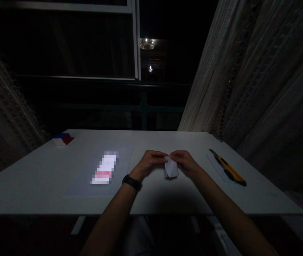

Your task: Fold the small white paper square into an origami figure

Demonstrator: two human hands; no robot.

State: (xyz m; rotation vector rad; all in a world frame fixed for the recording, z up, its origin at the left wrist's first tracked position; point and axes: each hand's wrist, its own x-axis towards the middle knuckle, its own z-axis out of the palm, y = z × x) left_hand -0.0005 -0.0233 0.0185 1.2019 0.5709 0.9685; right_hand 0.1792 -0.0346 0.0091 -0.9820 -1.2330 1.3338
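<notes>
A small folded piece of white paper (pixel 171 168) hangs above the table between my two hands, with creases across its face. My left hand (pixel 153 160), with a dark band on its wrist, pinches the paper's upper left edge. At the upper right edge, my right hand (pixel 185 160) is closed on the same paper. The fingertips of both hands almost meet at its top, and they hide part of that edge. Dim light makes the exact folds hard to make out.
On the white table (pixel 151 202), a lit, blurred-out phone (pixel 105 169) lies on a white sheet (pixel 79 188) to the left. A yellow and black utility knife (pixel 228 169) rests at the right beside a paper strip (pixel 217 167). A coloured cube (pixel 62 139) sits far left.
</notes>
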